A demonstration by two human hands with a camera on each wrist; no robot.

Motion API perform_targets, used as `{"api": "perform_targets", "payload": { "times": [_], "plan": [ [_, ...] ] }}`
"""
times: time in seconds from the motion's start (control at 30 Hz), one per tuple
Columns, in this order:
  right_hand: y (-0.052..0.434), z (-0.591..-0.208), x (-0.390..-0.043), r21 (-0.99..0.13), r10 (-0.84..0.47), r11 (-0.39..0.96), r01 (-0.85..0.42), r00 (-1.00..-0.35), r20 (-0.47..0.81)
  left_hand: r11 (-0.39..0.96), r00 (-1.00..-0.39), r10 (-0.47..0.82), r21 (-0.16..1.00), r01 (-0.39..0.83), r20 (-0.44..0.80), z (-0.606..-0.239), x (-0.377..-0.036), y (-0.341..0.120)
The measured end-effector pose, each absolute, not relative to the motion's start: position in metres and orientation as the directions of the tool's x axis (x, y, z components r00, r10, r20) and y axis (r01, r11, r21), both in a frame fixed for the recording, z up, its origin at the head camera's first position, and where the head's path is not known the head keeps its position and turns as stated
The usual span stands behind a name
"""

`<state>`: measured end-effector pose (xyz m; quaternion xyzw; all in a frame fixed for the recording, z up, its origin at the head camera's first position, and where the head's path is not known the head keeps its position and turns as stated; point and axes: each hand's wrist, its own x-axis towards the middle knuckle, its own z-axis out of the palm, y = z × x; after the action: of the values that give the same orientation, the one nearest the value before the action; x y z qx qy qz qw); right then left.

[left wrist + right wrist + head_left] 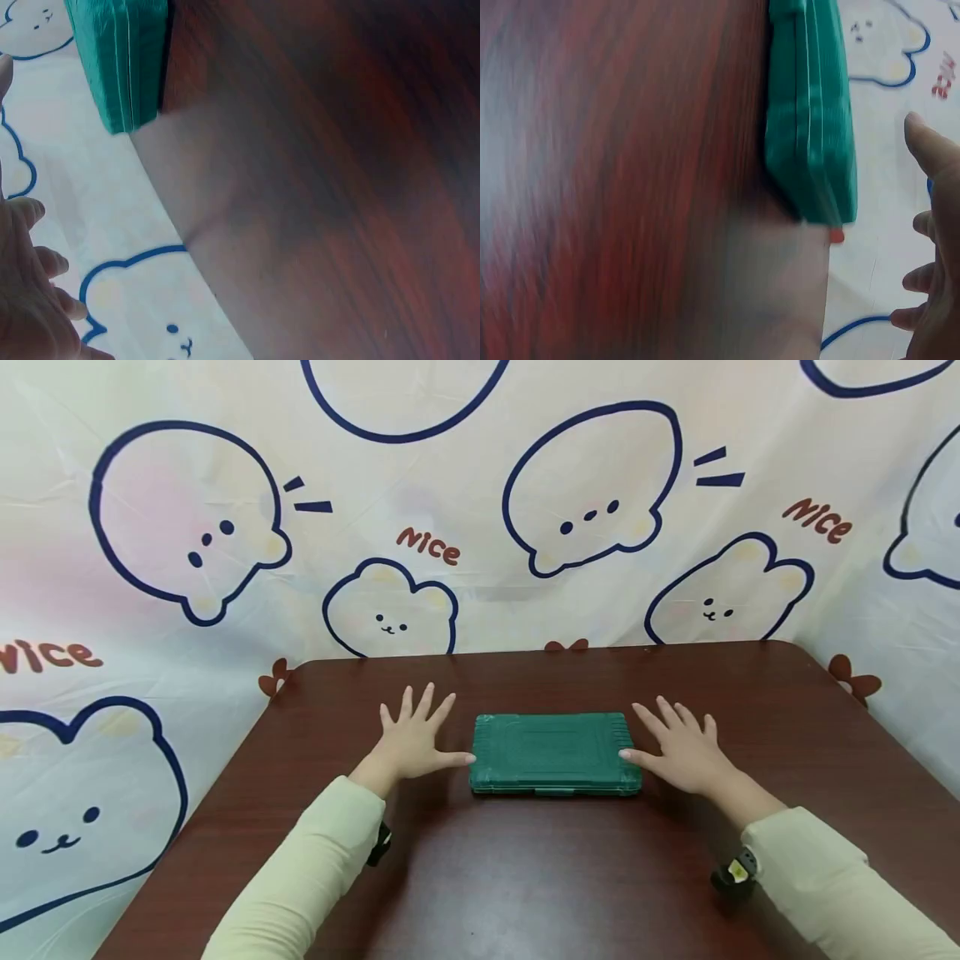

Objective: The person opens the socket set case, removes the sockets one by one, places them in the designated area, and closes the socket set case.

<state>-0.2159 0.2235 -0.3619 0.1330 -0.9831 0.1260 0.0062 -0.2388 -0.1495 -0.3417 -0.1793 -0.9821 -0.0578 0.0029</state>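
A flat green plastic case point(555, 752) lies shut in the middle of the dark brown table point(525, 877). My left hand point(412, 739) lies flat on the table just left of the case, fingers spread, thumb tip reaching its left edge. My right hand point(678, 747) lies spread on the other side, thumb tip at the case's right edge. Neither hand grips anything. The left wrist view shows the case's edge point(124, 60) and my left hand's fingers point(30, 300). The right wrist view shows the case's side point(810, 112) and my right hand's thumb point(930, 146).
A white cloth with blue cartoon bears and "Nice" lettering point(427, 547) hangs behind and around the table. Small dark wrist cameras sit under both pale green sleeves point(300, 877). The table's near half is bare wood.
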Motion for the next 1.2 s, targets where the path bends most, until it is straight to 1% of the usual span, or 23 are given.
{"api": "perform_targets", "payload": {
  "times": [0.23, 0.43, 0.57, 0.7, 0.8, 1.0, 1.1, 1.2],
  "plan": [
    [0.205, -0.364, -0.205, -0.353, -0.341, 0.868, -0.348, -0.936, 0.085, 0.911, -0.916, 0.4, 0.103, 0.4, 0.019, -0.348, -0.239, -0.138],
    [0.199, -0.366, -0.197, -0.434, -0.358, 0.82, -0.374, -0.926, 0.122, 0.889, -0.895, 0.447, 0.12, 0.443, -0.008, -0.352, -0.241, -0.128],
    [0.194, -0.364, -0.189, -0.491, -0.374, 0.777, -0.394, -0.916, 0.144, 0.874, -0.879, 0.473, 0.154, 0.461, -0.052, -0.356, -0.244, -0.122],
    [0.189, -0.362, -0.18, -0.561, -0.389, 0.722, -0.405, -0.908, 0.156, 0.863, -0.862, 0.499, 0.146, 0.484, -0.09, -0.36, -0.248, -0.117],
    [0.185, -0.361, -0.175, -0.613, -0.384, 0.688, -0.389, -0.911, 0.148, 0.85, -0.845, 0.523, 0.139, 0.508, -0.112, -0.362, -0.251, -0.113],
    [0.177, -0.365, -0.169, -0.71, -0.35, 0.631, -0.313, -0.931, 0.1, 0.829, -0.814, 0.559, 0.15, 0.539, -0.16, -0.363, -0.252, -0.109],
    [0.172, -0.368, -0.167, -0.796, -0.345, 0.547, -0.259, -0.936, 0.067, 0.821, -0.804, 0.571, 0.135, 0.555, -0.168, -0.364, -0.252, -0.108],
    [0.168, -0.368, -0.163, -0.883, -0.361, 0.432, -0.182, -0.933, 0.016, 0.813, -0.795, 0.582, 0.113, 0.571, -0.171, -0.366, -0.251, -0.105]
  ]
}}
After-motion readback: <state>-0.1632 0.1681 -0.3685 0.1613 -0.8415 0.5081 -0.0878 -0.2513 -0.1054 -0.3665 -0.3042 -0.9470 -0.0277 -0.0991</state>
